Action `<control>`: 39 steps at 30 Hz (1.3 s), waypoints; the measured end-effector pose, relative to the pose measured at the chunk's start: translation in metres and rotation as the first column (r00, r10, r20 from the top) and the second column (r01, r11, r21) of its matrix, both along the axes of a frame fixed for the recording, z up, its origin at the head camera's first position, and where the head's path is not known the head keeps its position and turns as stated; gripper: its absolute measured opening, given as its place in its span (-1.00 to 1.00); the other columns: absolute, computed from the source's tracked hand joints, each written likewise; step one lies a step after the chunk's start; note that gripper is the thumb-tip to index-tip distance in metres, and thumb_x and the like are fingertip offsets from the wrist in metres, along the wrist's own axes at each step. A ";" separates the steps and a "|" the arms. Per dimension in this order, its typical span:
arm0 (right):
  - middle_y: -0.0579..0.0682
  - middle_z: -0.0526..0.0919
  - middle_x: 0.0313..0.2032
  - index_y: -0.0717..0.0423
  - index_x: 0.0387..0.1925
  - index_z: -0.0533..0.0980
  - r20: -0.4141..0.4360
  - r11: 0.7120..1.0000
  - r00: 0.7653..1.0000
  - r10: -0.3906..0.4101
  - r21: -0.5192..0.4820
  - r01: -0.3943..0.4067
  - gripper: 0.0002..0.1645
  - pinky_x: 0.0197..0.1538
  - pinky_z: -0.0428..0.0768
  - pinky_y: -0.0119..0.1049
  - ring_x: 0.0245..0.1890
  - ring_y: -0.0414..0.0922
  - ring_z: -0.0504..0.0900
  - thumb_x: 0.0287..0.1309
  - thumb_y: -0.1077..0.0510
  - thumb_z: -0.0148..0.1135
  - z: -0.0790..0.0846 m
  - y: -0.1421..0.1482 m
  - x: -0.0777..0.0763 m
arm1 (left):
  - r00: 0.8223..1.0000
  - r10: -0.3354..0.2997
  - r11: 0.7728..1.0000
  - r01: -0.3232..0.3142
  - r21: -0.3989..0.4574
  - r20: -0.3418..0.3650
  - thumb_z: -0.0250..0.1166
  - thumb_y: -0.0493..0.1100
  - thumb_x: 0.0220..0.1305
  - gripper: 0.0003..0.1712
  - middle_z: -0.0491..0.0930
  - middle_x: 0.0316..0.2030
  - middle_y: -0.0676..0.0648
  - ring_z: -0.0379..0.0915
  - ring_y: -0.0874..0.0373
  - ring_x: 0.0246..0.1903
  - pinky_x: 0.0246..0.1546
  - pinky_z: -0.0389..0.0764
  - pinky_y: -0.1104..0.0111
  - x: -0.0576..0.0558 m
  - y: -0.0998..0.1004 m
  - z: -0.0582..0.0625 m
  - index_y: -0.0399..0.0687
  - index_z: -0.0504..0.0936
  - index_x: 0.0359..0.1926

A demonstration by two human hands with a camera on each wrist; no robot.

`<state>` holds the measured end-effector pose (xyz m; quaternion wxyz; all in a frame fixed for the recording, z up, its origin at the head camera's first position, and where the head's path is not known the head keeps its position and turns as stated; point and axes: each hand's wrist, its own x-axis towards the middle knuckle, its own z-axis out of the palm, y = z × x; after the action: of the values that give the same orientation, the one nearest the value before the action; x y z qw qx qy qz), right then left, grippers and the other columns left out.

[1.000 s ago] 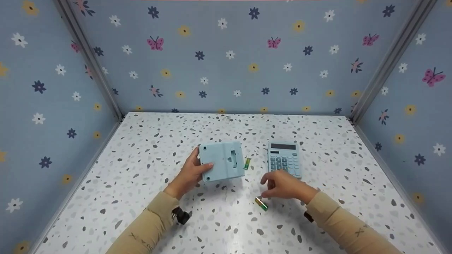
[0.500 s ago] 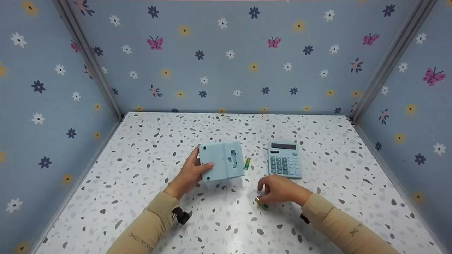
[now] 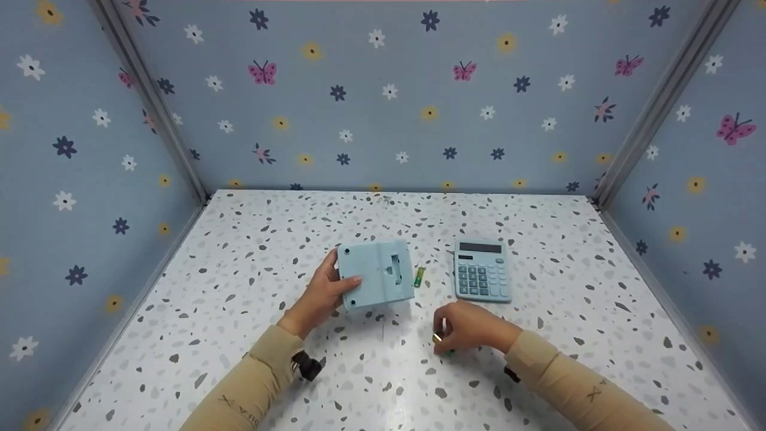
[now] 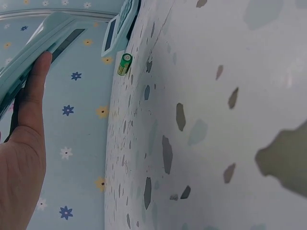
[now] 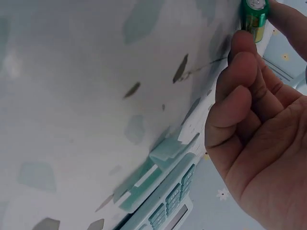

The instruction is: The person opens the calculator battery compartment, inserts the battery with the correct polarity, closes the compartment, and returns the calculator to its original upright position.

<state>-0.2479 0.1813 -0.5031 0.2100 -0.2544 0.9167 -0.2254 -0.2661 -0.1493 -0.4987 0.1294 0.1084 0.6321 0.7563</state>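
Mid-frame, my left hand point(image 3: 320, 294) grips a pale-blue device point(image 3: 374, 272); lower right of centre, my right hand point(image 3: 470, 326) pinches a battery point(image 3: 437, 338), second battery point(image 3: 419, 277) and calculator point(image 3: 482, 269) lying above.

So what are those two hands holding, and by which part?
The left hand grips an upturned calculator by its left edge, as seen from above. The right hand pinches a battery by its sides, both ends showing.

At head: looks forward and down from well back, taking in table point(image 3: 257, 233), left hand point(image 3: 317, 299), right hand point(image 3: 473, 326) and, at top, back wall point(image 3: 383, 66). At left wrist: looks close past left hand at lower left, with table sideways at right. At right wrist: looks equally close, with right hand at right. In all three: shows lying calculator point(image 3: 483, 270), right of centre, top, bottom respectively.
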 end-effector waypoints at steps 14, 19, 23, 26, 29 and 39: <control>-0.17 0.63 -0.47 -0.05 -0.37 0.69 -0.002 0.999 0.999 0.039 -0.015 -0.039 -0.81 -0.39 0.51 -0.29 -0.45 -0.21 0.53 0.08 0.19 0.63 -0.001 -0.003 0.000 | 1.000 0.003 1.000 -0.003 -0.008 -0.011 0.31 -0.33 0.51 -0.04 0.38 0.54 -0.33 0.59 -0.03 0.33 0.26 0.75 0.08 -0.001 -0.001 -0.002 0.00 -0.01 0.72; -0.20 0.62 -0.49 -0.04 -0.34 0.71 -0.052 0.997 0.998 0.047 -0.057 -0.050 -0.85 -0.38 0.52 -0.32 -0.47 -0.24 0.52 0.14 0.18 0.60 0.002 -0.003 -0.002 | 1.000 0.003 1.000 -0.003 -0.012 -0.010 0.32 -0.34 0.49 -0.07 0.40 0.53 -0.33 0.60 -0.04 0.33 0.27 0.75 0.06 -0.002 -0.001 -0.003 0.02 0.03 0.69; -0.19 0.62 -0.51 -0.01 -0.28 0.72 -0.095 0.993 0.995 0.025 -0.115 -0.036 -0.89 -0.40 0.51 -0.35 -0.50 -0.26 0.53 0.20 0.18 0.56 0.008 -0.002 -0.004 | 1.000 0.009 1.000 -0.010 -0.019 -0.012 0.32 -0.33 0.50 -0.08 0.40 0.52 -0.34 0.60 -0.06 0.33 0.28 0.74 0.05 -0.002 0.000 -0.003 0.01 0.04 0.69; -0.18 0.62 -0.52 0.01 -0.23 0.73 -0.111 0.986 0.994 -0.005 -0.166 -0.013 -0.89 -0.42 0.51 -0.36 -0.52 -0.26 0.53 0.22 0.19 0.53 0.013 -0.002 -0.006 | 1.000 0.015 1.000 -0.015 -0.021 -0.008 0.32 -0.33 0.50 -0.07 0.40 0.53 -0.34 0.60 -0.05 0.33 0.28 0.74 0.06 -0.002 0.000 -0.003 0.01 0.04 0.70; -0.18 0.62 -0.51 0.00 -0.21 0.72 -0.130 0.977 0.991 -0.037 -0.212 0.009 -0.88 -0.41 0.51 -0.36 -0.51 -0.27 0.53 0.23 0.20 0.52 0.017 0.000 -0.007 | 1.000 0.013 1.000 -0.013 -0.013 -0.003 0.31 -0.33 0.50 -0.08 0.41 0.51 -0.35 0.61 -0.05 0.31 0.28 0.74 0.06 -0.002 0.001 -0.003 0.00 0.04 0.69; -0.15 0.66 -0.50 0.03 -0.19 0.68 -0.176 0.944 0.980 -0.097 -0.329 0.034 -0.88 -0.45 0.53 -0.38 -0.52 -0.26 0.54 0.30 0.19 0.51 0.020 0.002 -0.007 | 1.000 0.011 1.000 -0.011 -0.012 -0.003 0.31 -0.32 0.51 -0.10 0.41 0.53 -0.31 0.58 -0.07 0.35 0.30 0.73 0.05 -0.002 0.002 -0.005 0.03 0.07 0.68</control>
<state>-0.2549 0.1834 -0.4828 0.0695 -0.2750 0.8909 -0.3548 -0.2684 -0.1475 -0.5034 0.1251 0.1054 0.6375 0.7529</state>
